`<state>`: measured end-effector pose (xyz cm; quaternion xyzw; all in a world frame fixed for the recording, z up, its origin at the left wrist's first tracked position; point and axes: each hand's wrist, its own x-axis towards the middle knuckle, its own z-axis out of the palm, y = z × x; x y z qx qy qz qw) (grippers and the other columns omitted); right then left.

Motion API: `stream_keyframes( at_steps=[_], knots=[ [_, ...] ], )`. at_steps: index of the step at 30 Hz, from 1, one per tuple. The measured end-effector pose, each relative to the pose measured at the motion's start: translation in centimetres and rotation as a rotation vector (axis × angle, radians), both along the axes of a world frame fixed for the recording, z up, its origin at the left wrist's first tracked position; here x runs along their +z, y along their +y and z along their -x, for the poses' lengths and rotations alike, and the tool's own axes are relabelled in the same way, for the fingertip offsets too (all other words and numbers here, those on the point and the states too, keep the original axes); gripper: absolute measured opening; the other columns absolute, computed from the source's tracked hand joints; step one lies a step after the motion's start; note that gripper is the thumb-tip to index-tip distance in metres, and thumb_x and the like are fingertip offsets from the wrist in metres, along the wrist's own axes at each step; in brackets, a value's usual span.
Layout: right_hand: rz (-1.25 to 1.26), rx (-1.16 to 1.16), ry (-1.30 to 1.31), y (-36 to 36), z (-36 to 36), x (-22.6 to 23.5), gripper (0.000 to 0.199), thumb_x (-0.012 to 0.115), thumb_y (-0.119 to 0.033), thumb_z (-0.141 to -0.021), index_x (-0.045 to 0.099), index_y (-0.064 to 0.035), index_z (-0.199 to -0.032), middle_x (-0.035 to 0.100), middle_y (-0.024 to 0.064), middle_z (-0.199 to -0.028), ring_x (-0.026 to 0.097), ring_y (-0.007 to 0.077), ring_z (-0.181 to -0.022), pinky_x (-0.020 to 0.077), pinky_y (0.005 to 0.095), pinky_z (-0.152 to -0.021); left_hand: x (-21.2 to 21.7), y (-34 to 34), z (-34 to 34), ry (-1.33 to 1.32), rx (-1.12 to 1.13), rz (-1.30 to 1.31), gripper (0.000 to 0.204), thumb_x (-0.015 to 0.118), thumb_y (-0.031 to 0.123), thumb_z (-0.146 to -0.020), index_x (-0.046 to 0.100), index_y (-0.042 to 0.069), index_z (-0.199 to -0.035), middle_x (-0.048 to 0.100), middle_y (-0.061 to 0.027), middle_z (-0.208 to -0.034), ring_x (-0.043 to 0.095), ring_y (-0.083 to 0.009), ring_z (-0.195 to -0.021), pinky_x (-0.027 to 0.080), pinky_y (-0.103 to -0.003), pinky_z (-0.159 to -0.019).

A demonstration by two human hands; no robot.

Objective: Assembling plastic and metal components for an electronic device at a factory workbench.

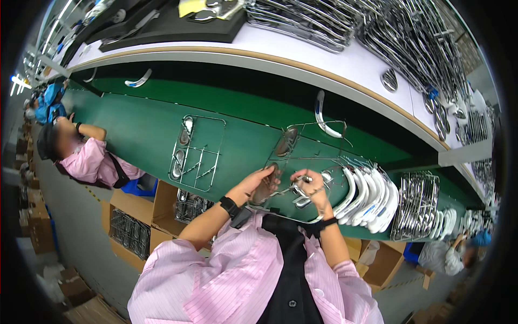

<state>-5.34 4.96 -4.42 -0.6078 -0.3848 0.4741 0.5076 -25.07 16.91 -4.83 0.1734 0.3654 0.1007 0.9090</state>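
Note:
A chrome wire rack with oval metal plates lies on the green bench in front of me. My left hand grips the rack's near-left part, thumb on an oval plate. Beside it, my right hand is closed around a small shiny metal piece, its exact kind unclear. Close to my right wrist stands a row of white curved pieces with blue marks. Farther left lies another wire rack with two oval plates.
A shelf edge overhangs the bench, with piled chrome racks on top. More stacked racks stand to the right. Open cartons holding racks sit below at left. A co-worker in pink is at the bench's left.

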Motion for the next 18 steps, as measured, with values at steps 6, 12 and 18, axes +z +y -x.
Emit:
stream_keyframes(
  at_steps=[6,12,18],
  knots=[
    [0.494,0.012,-0.659,-3.5,-2.8,-6.2,0.02,0.064,-0.02,-0.075,0.071,-0.0119,-0.092,0.068,0.0122,-0.088,0.066,0.031,-0.079,0.0531,0.0376,-0.073,-0.1,7.6,8.5,0.332,-0.154,-0.573,0.044,0.054,0.049,-0.094,0.058,0.006,-0.106,0.065,-0.0079,-0.088,0.065,-0.0193,-0.074,0.054,-0.035,-0.063],
    [0.552,-0.039,-0.997,-4.1,-3.3,-3.9,0.034,0.067,-0.029,-0.073,0.067,-0.0155,-0.104,0.058,0.0117,-0.107,0.06,0.033,-0.101,0.0534,0.0441,-0.079,-2.9,18.0,23.6,0.626,-0.07,-0.805,0.045,0.049,0.049,-0.097,0.06,0.005,-0.093,0.059,-0.0019,-0.077,0.058,-0.0126,-0.07,0.049,-0.029,-0.064],
    [0.295,-0.371,-1.052,2.6,-11.3,-5.9,0.031,0.063,-0.016,-0.078,0.059,-0.0088,-0.108,0.054,0.015,-0.107,0.053,0.0331,-0.105,0.0498,0.0442,-0.084,-4.8,22.5,29.0,0.991,-0.328,-1.105,0.043,0.054,0.036,-0.097,0.063,-0.005,-0.09,0.062,-0.0011,-0.079,0.053,-0.0112,-0.072,0.044,-0.03,-0.067]
  ],
)
